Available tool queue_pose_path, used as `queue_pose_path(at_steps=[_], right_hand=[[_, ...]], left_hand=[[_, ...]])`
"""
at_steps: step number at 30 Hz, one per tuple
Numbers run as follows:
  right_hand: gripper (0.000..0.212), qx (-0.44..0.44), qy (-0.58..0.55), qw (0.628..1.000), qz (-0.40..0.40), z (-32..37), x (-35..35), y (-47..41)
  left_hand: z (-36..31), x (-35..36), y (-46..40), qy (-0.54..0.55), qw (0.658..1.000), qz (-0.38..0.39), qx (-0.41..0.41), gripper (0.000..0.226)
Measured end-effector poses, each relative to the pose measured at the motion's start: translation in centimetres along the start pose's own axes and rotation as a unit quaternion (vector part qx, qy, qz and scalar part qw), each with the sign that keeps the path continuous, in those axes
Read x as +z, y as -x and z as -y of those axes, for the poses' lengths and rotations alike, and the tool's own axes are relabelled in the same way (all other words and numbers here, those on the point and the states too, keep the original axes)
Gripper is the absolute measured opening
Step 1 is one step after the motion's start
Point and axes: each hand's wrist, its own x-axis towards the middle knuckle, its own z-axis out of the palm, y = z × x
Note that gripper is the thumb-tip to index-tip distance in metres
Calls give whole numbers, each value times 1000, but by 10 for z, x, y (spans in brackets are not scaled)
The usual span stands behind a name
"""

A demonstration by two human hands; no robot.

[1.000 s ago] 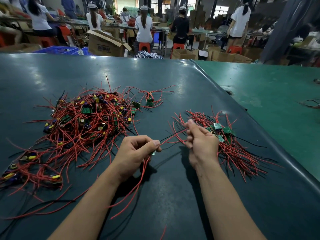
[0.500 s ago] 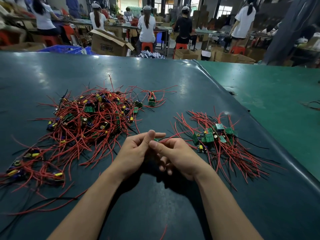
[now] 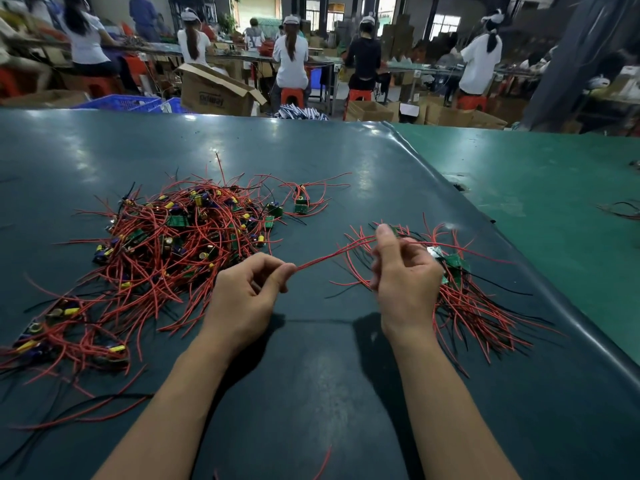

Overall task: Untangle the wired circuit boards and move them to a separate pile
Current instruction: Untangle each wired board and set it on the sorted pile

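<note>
Where the hands met before: now apart, a thin red wire [image 3: 332, 255] taut between.
Left hand [image 3: 247, 296]: pinches the wire.
Right hand [image 3: 403, 275]: curled around wire.
Counter [image 3: 311, 375]: smooth, dark, glossy.

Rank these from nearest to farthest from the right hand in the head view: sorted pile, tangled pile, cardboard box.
1. Sorted pile, just beyond the right hand.
2. Tangled pile, left of both hands.
3. Cardboard box, beyond the table's far edge.

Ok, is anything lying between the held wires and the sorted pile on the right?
Nothing visible. The red wires stretch from the left hand to the right hand, which is already over the near edge of the sorted pile; only bare mat lies beneath.
</note>
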Motion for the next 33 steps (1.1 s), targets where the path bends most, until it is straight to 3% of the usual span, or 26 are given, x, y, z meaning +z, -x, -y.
queue_pose_path(at_steps=[3, 6, 8, 11, 14, 17, 20, 26, 30, 33], right_hand=[[30, 24, -62, 990, -124, 2, -6, -6], [26, 148, -163, 962, -163, 4, -12, -10], [22, 224, -186, 949, -123, 1, -9, -4], [13, 245, -140, 959, -10, -5, 2, 8], [19, 226, -78, 970, 40, -9, 7, 12], [21, 216, -38, 974, 59, -13, 6, 12], [19, 208, 4, 974, 94, -15, 7, 16], [15, 202, 35, 971, 119, -16, 10, 18], [16, 195, 46, 970, 134, -19, 9, 16], [17, 189, 57, 969, 148, -22, 9, 15]], left_hand=[[2, 1, 1, -42, 996, -79, 18, 12], [2, -3, 1, -79, 986, -141, 40, 14], [-1, -6, 3, -136, 975, -163, 68, 14], [-5, -11, 5, -266, 937, -214, 77, 8], [4, -26, 3, -387, 892, -233, -28, 17], [11, -42, 2, -443, 861, -167, -186, 33], [13, -47, 2, -437, 860, -147, -217, 32], [14, -53, 1, -394, 876, -199, -192, 25], [18, -56, 1, -430, 869, -139, -202, 12], [20, -58, -1, -402, 879, -180, -184, 12]])
